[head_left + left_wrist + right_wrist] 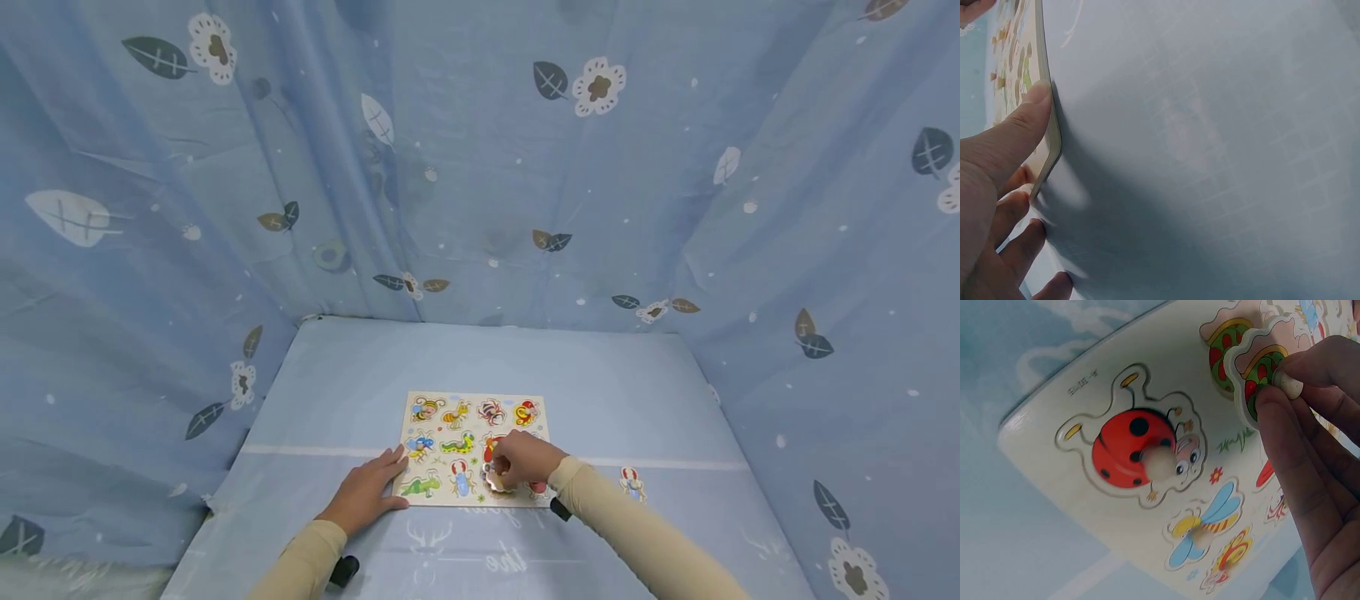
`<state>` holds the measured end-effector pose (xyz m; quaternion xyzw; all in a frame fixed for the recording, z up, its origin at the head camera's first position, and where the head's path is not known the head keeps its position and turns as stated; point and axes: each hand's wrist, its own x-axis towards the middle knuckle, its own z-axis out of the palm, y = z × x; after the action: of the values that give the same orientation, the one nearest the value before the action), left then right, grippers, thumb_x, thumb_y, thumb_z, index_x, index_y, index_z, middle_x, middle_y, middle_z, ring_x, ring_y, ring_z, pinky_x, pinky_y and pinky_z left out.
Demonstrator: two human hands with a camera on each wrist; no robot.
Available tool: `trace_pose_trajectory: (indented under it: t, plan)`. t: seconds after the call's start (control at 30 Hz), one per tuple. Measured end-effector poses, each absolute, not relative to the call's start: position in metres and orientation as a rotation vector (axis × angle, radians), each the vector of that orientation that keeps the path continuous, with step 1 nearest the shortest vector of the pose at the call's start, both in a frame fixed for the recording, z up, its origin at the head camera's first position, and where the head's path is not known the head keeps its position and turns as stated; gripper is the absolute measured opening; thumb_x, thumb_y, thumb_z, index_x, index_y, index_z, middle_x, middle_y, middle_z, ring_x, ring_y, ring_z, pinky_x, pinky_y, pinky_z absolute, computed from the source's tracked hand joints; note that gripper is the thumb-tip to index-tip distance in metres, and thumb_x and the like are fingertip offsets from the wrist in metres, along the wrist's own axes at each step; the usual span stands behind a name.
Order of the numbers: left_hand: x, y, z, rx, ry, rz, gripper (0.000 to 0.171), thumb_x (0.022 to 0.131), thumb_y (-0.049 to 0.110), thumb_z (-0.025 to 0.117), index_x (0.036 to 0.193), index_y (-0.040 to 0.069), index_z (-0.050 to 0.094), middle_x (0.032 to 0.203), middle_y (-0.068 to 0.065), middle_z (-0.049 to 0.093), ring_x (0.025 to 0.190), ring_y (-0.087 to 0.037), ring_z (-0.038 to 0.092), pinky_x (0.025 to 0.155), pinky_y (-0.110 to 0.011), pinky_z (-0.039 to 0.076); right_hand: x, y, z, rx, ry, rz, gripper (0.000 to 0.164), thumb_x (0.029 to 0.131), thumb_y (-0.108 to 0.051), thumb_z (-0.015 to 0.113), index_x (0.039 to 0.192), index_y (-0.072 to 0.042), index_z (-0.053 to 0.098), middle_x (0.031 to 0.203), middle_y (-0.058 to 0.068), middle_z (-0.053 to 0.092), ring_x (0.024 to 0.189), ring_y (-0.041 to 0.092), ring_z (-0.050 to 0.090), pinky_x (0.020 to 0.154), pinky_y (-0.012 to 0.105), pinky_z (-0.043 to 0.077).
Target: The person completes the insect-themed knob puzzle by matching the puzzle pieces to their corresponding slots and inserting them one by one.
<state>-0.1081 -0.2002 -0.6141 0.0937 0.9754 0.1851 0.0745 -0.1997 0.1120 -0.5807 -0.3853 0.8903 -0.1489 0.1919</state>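
Observation:
A wooden insect peg puzzle board (1041, 440) lies flat on the table. My right hand (525, 458) pinches the knob of a puzzle piece (1252, 365) with a green, red-spotted shell between thumb and forefinger. That piece is tilted above the board, partly over a recess bearing a matching picture. A ladybug piece (1119, 453) with a round wooden knob sits in the board nearby. At the board's lower left corner rests my left hand (363, 492), its thumb (1036, 103) lying on the near edge and the other fingers spread by the left side.
A loose stag beetle piece (632, 483) lies on the table (600, 383) to the right of the board. Patterned blue curtains (480, 183) enclose the table at the back and both sides.

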Motion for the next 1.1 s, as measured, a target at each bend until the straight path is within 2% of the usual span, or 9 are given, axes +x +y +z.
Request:
trace_pose_trajectory:
  t: [0.17, 0.37, 0.6, 0.87, 1.1]
  plan:
    - [-0.109, -0.200, -0.614, 0.289, 2.941, 0.566, 0.082, 0.069, 0.049, 0.080, 0.139, 0.015, 0.054, 0.154, -0.001, 0.042, 0.141, -0.027, 0.042, 0.107, -0.056, 0.043, -0.198, 0.106, -0.579, -1.080, 2.495, -0.402, 0.025, 0.075, -0.006, 0.073, 0.063, -0.023, 0.059, 0.057, -0.014, 0.043, 0.051, 0.001, 0.033, 0.046, 0.017, 0.028]
    - [-0.110, -0.199, -0.613, 0.286, 2.951, 0.556, 0.083, 0.069, 0.050, 0.080, 0.139, 0.015, 0.055, 0.154, 0.000, 0.042, 0.141, -0.027, 0.042, 0.108, -0.055, 0.043, -0.192, 0.102, -0.576, -1.070, 2.494, -0.358, 0.022, 0.074, -0.005, 0.075, 0.065, -0.021, 0.064, 0.059, -0.014, 0.051, 0.053, 0.001, 0.040, 0.047, 0.016, 0.034]
    - [-0.108, -0.199, -0.613, 0.299, 2.963, 0.563, 0.082, 0.068, 0.049, 0.081, 0.138, 0.014, 0.055, 0.153, -0.001, 0.043, 0.140, -0.027, 0.042, 0.107, -0.055, 0.043, -0.188, 0.099, -0.576, -1.034, 2.522, -0.303, 0.021, 0.077, -0.009, 0.078, 0.066, -0.020, 0.064, 0.058, -0.014, 0.049, 0.053, 0.001, 0.041, 0.047, 0.016, 0.035]
    - [-0.107, -0.199, -0.613, 0.296, 2.950, 0.571, 0.081, 0.070, 0.048, 0.081, 0.139, 0.015, 0.054, 0.154, -0.001, 0.042, 0.140, -0.027, 0.043, 0.108, -0.054, 0.043, -0.184, 0.096, -0.573, -0.958, 2.502, -0.304, 0.021, 0.076, -0.004, 0.076, 0.065, -0.018, 0.065, 0.056, -0.012, 0.048, 0.051, 0.002, 0.042, 0.046, 0.017, 0.035]
    - [-0.105, -0.201, -0.615, 0.278, 2.941, 0.571, 0.081, 0.070, 0.048, 0.081, 0.139, 0.015, 0.055, 0.154, 0.000, 0.042, 0.141, -0.026, 0.042, 0.108, -0.054, 0.042, -0.184, 0.099, -0.576, -0.986, 2.502, -0.430, 0.014, 0.073, -0.003, 0.077, 0.069, -0.014, 0.071, 0.059, -0.012, 0.057, 0.053, 0.000, 0.045, 0.048, 0.015, 0.040]
